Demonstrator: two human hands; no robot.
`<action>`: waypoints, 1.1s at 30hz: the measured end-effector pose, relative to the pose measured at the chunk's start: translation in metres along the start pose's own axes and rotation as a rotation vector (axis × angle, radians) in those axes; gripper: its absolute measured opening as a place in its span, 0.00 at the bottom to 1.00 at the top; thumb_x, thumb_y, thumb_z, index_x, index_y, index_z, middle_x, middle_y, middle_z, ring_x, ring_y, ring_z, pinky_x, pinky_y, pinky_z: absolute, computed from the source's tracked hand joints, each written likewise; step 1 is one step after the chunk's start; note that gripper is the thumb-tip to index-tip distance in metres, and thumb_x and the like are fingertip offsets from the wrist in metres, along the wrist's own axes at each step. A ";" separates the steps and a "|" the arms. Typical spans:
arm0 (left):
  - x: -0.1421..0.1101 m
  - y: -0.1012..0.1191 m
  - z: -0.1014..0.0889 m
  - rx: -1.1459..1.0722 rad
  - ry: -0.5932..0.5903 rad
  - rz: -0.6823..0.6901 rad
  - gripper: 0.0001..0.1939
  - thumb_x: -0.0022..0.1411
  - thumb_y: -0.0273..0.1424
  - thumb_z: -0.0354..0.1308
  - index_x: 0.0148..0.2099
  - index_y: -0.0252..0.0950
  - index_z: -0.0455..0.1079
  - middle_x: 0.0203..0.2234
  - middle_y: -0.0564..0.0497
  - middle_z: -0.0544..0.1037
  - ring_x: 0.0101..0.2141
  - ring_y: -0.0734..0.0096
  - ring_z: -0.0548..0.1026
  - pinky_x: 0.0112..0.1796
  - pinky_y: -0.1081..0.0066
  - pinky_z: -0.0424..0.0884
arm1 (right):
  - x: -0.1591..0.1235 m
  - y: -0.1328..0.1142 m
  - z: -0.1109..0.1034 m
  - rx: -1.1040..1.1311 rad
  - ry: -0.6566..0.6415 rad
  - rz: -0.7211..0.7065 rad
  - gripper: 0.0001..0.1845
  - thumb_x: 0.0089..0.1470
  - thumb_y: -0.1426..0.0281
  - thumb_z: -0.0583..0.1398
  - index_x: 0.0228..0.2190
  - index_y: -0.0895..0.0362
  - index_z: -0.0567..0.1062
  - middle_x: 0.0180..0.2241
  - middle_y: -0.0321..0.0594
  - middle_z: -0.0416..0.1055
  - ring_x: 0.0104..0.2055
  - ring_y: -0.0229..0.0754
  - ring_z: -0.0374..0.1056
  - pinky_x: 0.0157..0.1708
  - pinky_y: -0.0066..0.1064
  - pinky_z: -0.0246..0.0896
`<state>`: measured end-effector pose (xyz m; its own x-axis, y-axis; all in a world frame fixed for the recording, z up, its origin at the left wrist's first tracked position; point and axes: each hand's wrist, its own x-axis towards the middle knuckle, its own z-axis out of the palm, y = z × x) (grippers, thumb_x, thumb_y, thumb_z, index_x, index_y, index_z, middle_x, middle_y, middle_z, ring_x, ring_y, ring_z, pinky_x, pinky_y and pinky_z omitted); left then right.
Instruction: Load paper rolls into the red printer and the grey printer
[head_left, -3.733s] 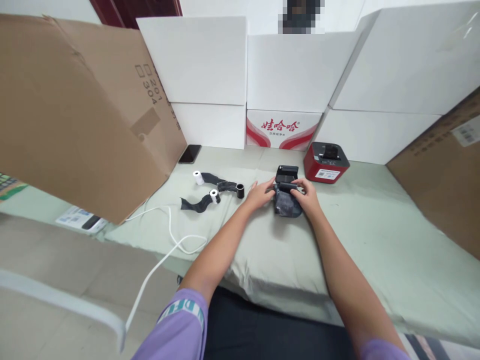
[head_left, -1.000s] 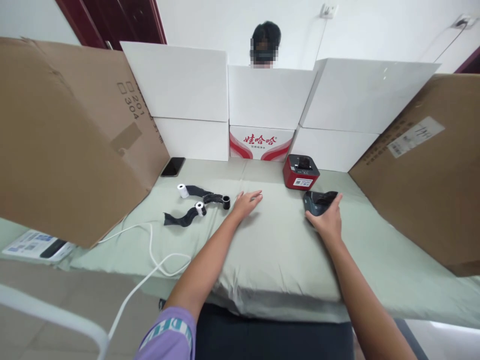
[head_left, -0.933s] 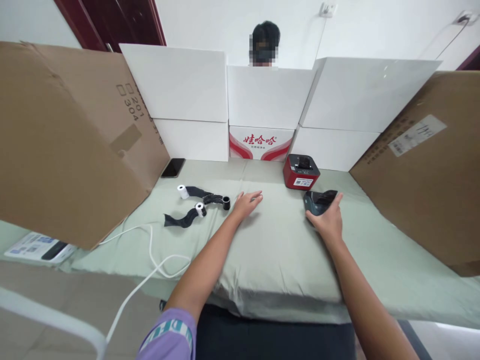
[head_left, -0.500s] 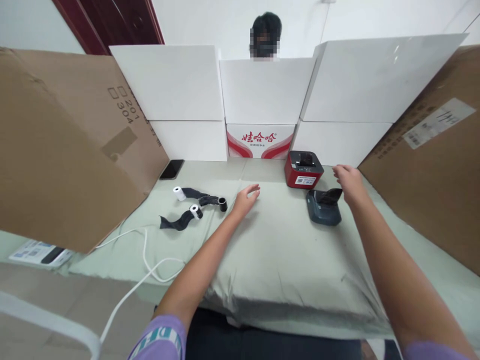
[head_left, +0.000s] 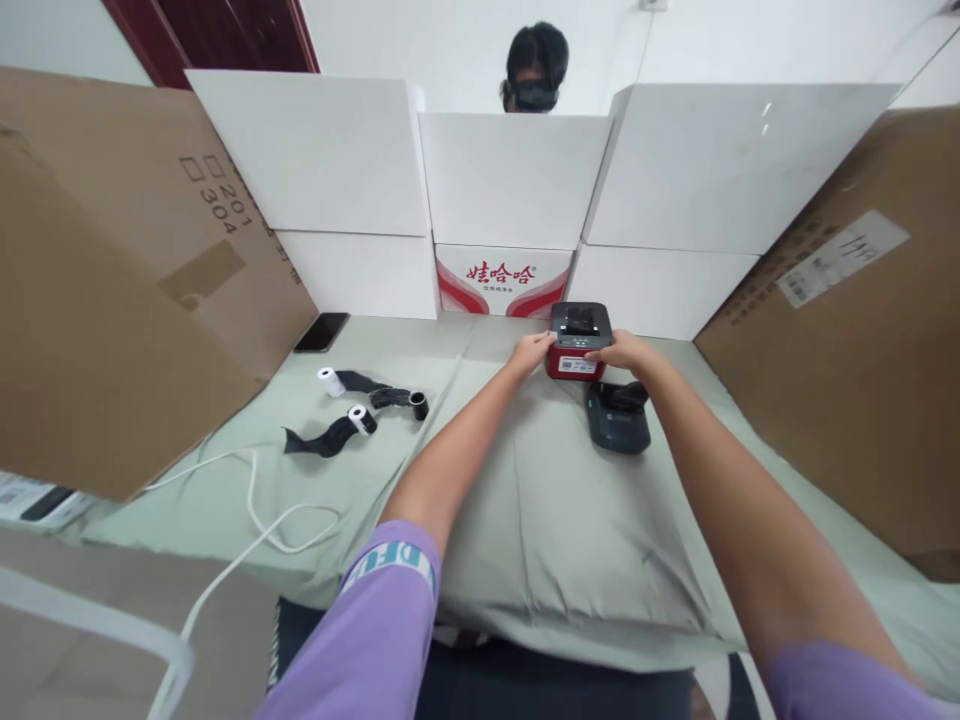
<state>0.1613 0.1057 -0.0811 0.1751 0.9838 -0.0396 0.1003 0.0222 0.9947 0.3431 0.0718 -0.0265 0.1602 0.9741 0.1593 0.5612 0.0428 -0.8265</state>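
A small red-and-black printer [head_left: 577, 340] with a white label on its front stands near the white boxes. My left hand [head_left: 532, 352] holds its left side, and my right hand [head_left: 624, 352] grips its right side, thumb on the front. Just in front sits a dark blue-grey printer [head_left: 619, 430] with a black strip sticking up from its top; my right forearm passes close by. To the left lie a white roll [head_left: 329, 382], a black roll [head_left: 419, 405] and a black-and-white roll [head_left: 361, 419], with black strips unrolled on the cloth.
White boxes [head_left: 315, 165] form a wall at the back, with cardboard panels [head_left: 112, 300] on both sides. A phone [head_left: 321, 332] lies at the back left. A white cable [head_left: 255, 510] crosses the front left edge. Behind the boxes a person [head_left: 536, 60] is visible.
Both hands have come in to the red-and-black printer and taken hold of it, the left moving right and the right moving left. The whole view has shifted a little.
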 end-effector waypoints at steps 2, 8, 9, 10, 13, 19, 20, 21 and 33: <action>-0.014 -0.005 -0.021 -0.065 0.034 -0.004 0.25 0.65 0.38 0.57 0.61 0.32 0.72 0.47 0.43 0.82 0.45 0.65 0.79 0.49 0.66 0.72 | -0.010 -0.024 0.007 -0.236 -0.106 0.000 0.12 0.38 0.79 0.70 0.30 0.62 0.79 0.29 0.44 0.78 0.33 0.44 0.71 0.42 0.39 0.67; -0.079 0.006 -0.098 0.080 0.237 0.143 0.22 0.62 0.42 0.59 0.53 0.35 0.79 0.50 0.44 0.81 0.46 0.62 0.79 0.49 0.66 0.72 | -0.072 -0.081 0.046 -0.322 -0.213 -0.178 0.16 0.49 0.72 0.66 0.43 0.59 0.79 0.42 0.47 0.80 0.42 0.49 0.75 0.44 0.35 0.68; -0.095 0.009 -0.108 0.144 0.257 0.169 0.21 0.63 0.42 0.58 0.52 0.35 0.79 0.49 0.44 0.82 0.47 0.60 0.79 0.50 0.66 0.72 | -0.088 -0.084 0.052 -0.308 -0.207 -0.186 0.18 0.50 0.71 0.66 0.45 0.59 0.78 0.43 0.48 0.80 0.44 0.50 0.75 0.44 0.37 0.68; -0.112 0.012 -0.115 0.207 0.265 0.189 0.21 0.64 0.42 0.57 0.52 0.36 0.79 0.49 0.45 0.82 0.48 0.60 0.79 0.51 0.66 0.71 | -0.104 -0.085 0.058 -0.290 -0.195 -0.183 0.20 0.51 0.70 0.66 0.47 0.59 0.77 0.44 0.49 0.80 0.44 0.52 0.75 0.44 0.38 0.68; -0.163 0.014 -0.126 0.354 0.281 0.209 0.20 0.65 0.41 0.57 0.54 0.37 0.78 0.48 0.45 0.82 0.48 0.60 0.80 0.51 0.66 0.71 | -0.150 -0.081 0.067 -0.189 -0.194 -0.160 0.24 0.51 0.68 0.65 0.50 0.57 0.74 0.46 0.47 0.79 0.45 0.52 0.76 0.44 0.40 0.70; -0.225 0.000 -0.124 0.335 0.252 0.146 0.21 0.66 0.39 0.56 0.57 0.35 0.76 0.47 0.45 0.82 0.45 0.59 0.81 0.47 0.65 0.74 | -0.205 -0.070 0.070 -0.075 -0.250 -0.078 0.27 0.50 0.68 0.65 0.53 0.54 0.72 0.47 0.46 0.78 0.46 0.54 0.76 0.46 0.43 0.70; -0.229 -0.003 -0.123 0.324 0.245 0.138 0.21 0.66 0.39 0.56 0.57 0.36 0.76 0.47 0.45 0.82 0.45 0.59 0.81 0.47 0.65 0.74 | -0.208 -0.069 0.071 -0.063 -0.252 -0.069 0.27 0.50 0.69 0.64 0.53 0.54 0.71 0.47 0.46 0.78 0.46 0.54 0.76 0.46 0.44 0.70; -0.231 -0.006 -0.122 0.311 0.239 0.131 0.21 0.66 0.39 0.56 0.56 0.36 0.76 0.48 0.45 0.82 0.45 0.58 0.81 0.47 0.64 0.74 | -0.210 -0.068 0.072 -0.052 -0.254 -0.061 0.27 0.50 0.69 0.64 0.53 0.54 0.71 0.47 0.46 0.78 0.46 0.54 0.76 0.46 0.44 0.70; -0.208 -0.014 -0.123 -0.153 0.147 -0.012 0.25 0.55 0.29 0.60 0.56 0.36 0.75 0.58 0.44 0.75 0.59 0.54 0.72 0.60 0.60 0.67 | -0.181 -0.042 0.082 0.352 -0.039 0.141 0.27 0.48 0.49 0.67 0.42 0.53 0.76 0.47 0.46 0.77 0.50 0.51 0.73 0.49 0.42 0.68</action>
<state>0.0035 -0.0774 -0.0753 0.0286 0.9984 -0.0489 -0.0504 0.0503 0.9975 0.2238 -0.0879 -0.0655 0.1810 0.9834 0.0152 0.2210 -0.0256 -0.9749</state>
